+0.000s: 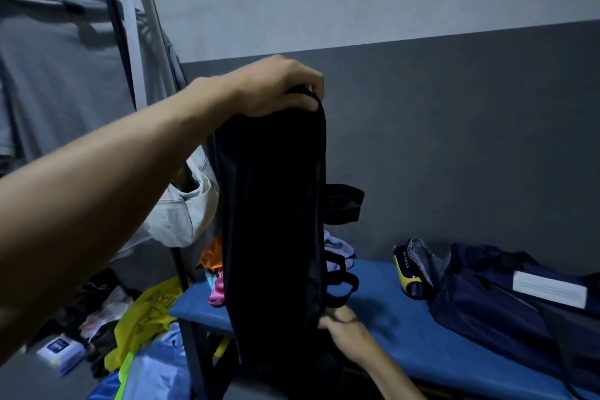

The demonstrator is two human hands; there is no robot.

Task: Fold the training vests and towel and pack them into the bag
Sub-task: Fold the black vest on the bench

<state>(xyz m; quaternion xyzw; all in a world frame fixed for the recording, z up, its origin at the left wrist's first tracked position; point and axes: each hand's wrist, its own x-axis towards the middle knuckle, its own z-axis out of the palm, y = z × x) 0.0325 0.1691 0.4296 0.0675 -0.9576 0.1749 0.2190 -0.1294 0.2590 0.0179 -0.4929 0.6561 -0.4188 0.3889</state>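
Bag (272,221), black, hangs upright over a blue bench (389,312); left hand (276,88) curls around its top edge, right hand (341,325) pinches its lower side. Bright vests (146,312) lie unfolded around the bench, so packing seems barely begun

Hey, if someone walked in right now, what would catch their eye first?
The long black bag, held upright mid-frame: the left hand grips its top, the right hand holds its lower edge. Behind it, colourful vests are heaped on the blue bench; a navy bag lies at right.
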